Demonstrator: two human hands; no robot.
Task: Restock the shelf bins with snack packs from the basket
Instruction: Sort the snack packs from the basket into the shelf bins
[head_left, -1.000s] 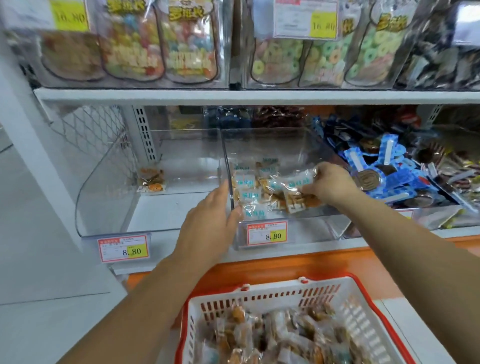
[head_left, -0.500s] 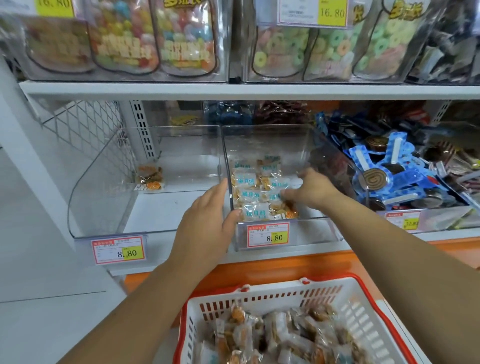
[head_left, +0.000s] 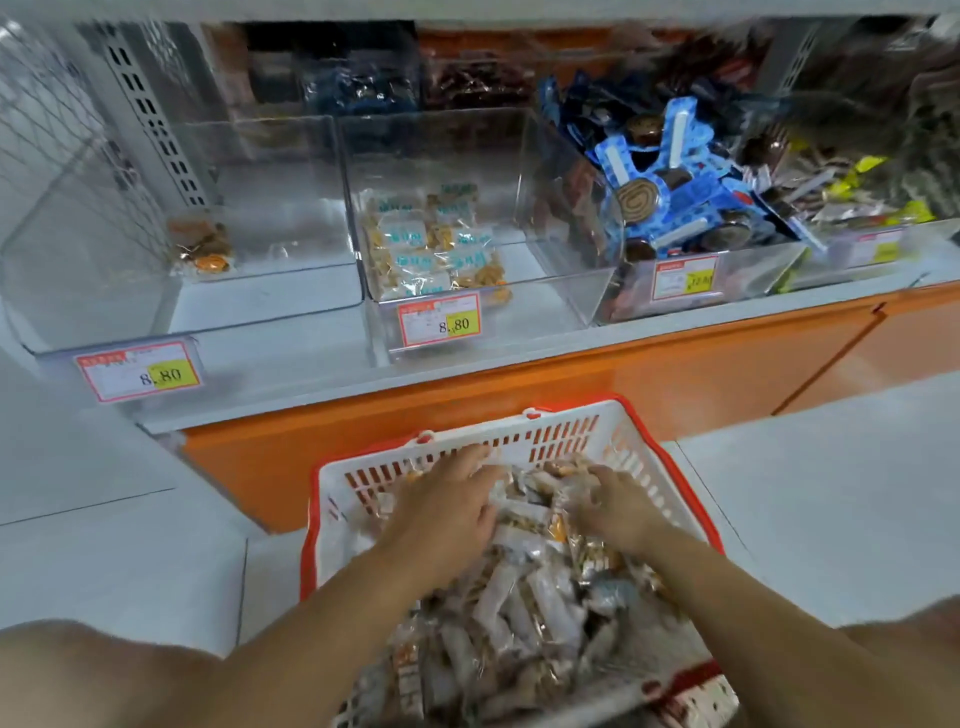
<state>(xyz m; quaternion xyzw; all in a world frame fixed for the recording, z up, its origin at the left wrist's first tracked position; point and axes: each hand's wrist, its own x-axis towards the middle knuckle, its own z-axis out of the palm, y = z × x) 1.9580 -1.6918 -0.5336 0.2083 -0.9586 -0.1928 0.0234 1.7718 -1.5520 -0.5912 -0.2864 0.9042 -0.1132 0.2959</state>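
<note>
A: Where are the goods sitting?

B: In the white slotted plastic basket with the red rim (head_left: 524, 431), at 6 o'clock of the shelf. The clear-wrapped, oblong snack packs (head_left: 519, 603) lie in it in a jumble, many with their long axis roughly 12 to 6.

A: And the hands?

B: Both are down on the pile. The left hand (head_left: 447, 514) lies with fingers spread and fairly straight across the wrappers, grasping nothing I can see. The right hand (head_left: 615, 512) has its fingers bent down among the packs; whether it pinches one I cannot tell.

A: Which way must a pack travel?

B: Up to the clear plastic middle bin (head_left: 545, 306), the one with the red-and-yellow price tag (head_left: 439, 325). It lies at 12 o'clock from the left hand and about 11 from the right, so I judge the left is nearer. A few packs already sit along the bin's 9 o'clock side.

A: Anything unclear?

B: Motion blur smears both hands and the right fingertips are buried. The basket's near end is cut off at the bottom edge, and the pack print is unreadable.
</note>
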